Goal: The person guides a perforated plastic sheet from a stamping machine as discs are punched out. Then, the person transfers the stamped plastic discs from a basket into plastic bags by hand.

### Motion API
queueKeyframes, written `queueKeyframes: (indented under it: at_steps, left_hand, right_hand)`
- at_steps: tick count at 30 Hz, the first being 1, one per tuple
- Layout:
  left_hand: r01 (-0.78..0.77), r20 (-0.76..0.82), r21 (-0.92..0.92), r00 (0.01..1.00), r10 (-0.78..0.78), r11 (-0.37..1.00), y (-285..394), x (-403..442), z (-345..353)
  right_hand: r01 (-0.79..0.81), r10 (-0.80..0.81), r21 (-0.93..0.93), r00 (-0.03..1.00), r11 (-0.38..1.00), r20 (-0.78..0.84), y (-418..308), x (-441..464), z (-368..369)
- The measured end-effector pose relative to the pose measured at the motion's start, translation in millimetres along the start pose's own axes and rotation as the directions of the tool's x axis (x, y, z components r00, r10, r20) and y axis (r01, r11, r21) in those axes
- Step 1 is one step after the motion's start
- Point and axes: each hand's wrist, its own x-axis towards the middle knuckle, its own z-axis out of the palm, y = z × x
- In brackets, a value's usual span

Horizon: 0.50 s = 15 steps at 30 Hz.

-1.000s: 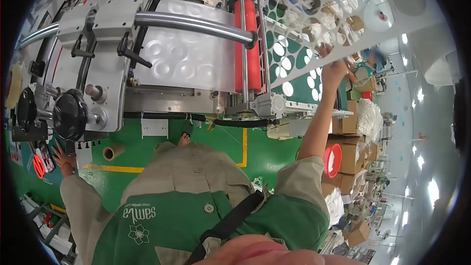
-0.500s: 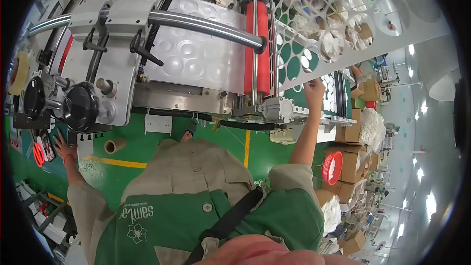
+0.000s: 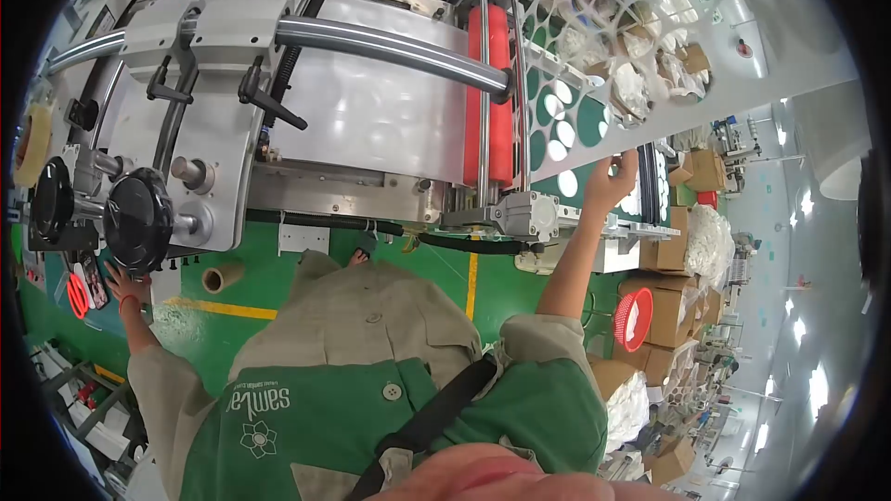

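Note:
My right hand is over the green conveyor belt, its fingers curled into a pinch. Whatever is between the fingertips is too small to make out. White discs lie scattered on the belt beside it. Just above hangs the edge of a white sheet punched with round holes. At the far left, my left hand has its fingers stretched out, next to a black knob of the machine. Red-handled scissors and a phone-like object lie to its left.
A smooth white sheet runs through the machine towards a red roller. Steel bars cross above it. On the floor stand a cardboard tube, a red basket and cardboard boxes.
My right hand has moved right and slightly down. The sheet in the machine showed round marks before and is smooth now. Discs on the belt have shifted. My left hand barely moved.

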Motion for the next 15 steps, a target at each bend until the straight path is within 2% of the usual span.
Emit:
queueKeyframes:
  at_steps: [2, 3, 4, 6, 7, 9, 12, 14, 15]
  left_hand:
    - [0.024, 0.067, 0.011, 0.997, -0.025, 1.0, -1.5, 1.0, 1.3]
    - [0.049, 0.129, 0.022, 0.99, -0.051, 0.999, 0.9, 2.8, -6.6]
    - [0.048, 0.127, 0.022, 0.991, -0.05, 0.999, 5.6, 2.7, -18.9]
    - [0.069, 0.203, 0.072, 0.976, -0.082, 0.995, 15.0, -0.4, -40.0]
    - [0.07, 0.202, 0.071, 0.976, -0.083, 0.995, 10.4, 0.9, -29.5]
    - [0.024, 0.094, 0.038, 0.995, -0.027, 0.999, 5.8, 0.2, -13.9]
    - [0.038, 0.079, -0.005, 0.996, -0.038, 0.999, 4.3, 0.6, -7.9]
    - [0.054, 0.121, -0.006, 0.991, -0.053, 0.999, 10.8, 1.0, -28.3]
    - [0.071, 0.164, -0.005, 0.984, -0.069, 0.997, 10.4, 2.2, -29.2]
  right_hand:
    - [-0.049, 0.055, 0.078, 0.995, 0.996, -0.078, -3.4, -0.4, 0.2]
    - [-0.062, 0.066, 0.09, 0.996, 0.994, -0.052, -7.1, 1.8, -1.3]
    - [-0.062, 0.067, 0.089, 0.996, 0.994, -0.053, -2.1, 2.0, -0.7]
    - [-0.084, 0.063, 0.185, 0.991, 0.979, 0.116, 13.9, 0.2, 1.6]
    - [-0.186, 0.114, 0.245, 0.953, 0.952, 0.282, 0.7, 1.8, 2.3]
    - [-0.169, 0.025, 0.273, 0.887, 0.947, 0.462, 3.5, -0.7, 13.6]
    - [-0.048, -0.104, 0.216, 0.762, 0.975, 0.64, -3.5, 11.3, 32.0]
    - [0.069, -0.291, 0.384, 0.776, 0.921, 0.559, -11.3, 24.4, 40.4]
    - [0.118, -0.292, 0.314, 0.748, 0.942, 0.596, -11.8, 34.3, 40.9]
